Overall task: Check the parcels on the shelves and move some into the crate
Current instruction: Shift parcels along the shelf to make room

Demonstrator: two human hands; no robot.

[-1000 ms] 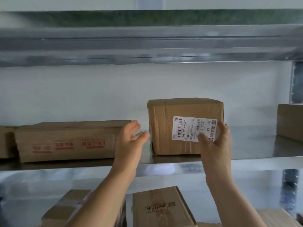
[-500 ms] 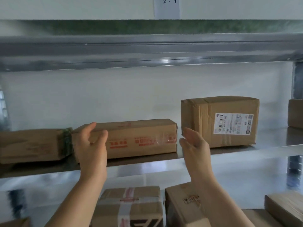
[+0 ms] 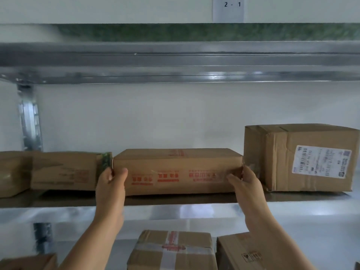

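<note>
Nearest to me, on the lower shelf, I count three parcels: a taped parcel [image 3: 173,250] at 6 o'clock, a plain one [image 3: 243,254] at 5 o'clock, and a corner of a third [image 3: 29,262] at 7 o'clock.

Both forearms rise from below toward the middle shelf [image 3: 175,199]. The left hand [image 3: 110,184] holds the left end of the long parcel [image 3: 175,170], with its thumb on the front face and its fingers curled behind the end, out of sight. The right hand [image 3: 247,184] holds the right end in the same manner, thumb on the front. This long parcel, with red print, lies flat at the centre of the middle shelf.

Three parcels are clear on this shelf. The dark-ended parcel [image 3: 62,170] at 9 o'clock is just beside the left hand; its far left part is blurred, so it may be two. The tall parcel [image 3: 300,158] at 3 o'clock carries one white label [image 3: 321,163].

Behind stands one metal post [image 3: 30,121] at 10 o'clock. At 12 o'clock run the upper shelf beam [image 3: 175,61] and one sign [image 3: 228,8] reading "2 - 1".
</note>
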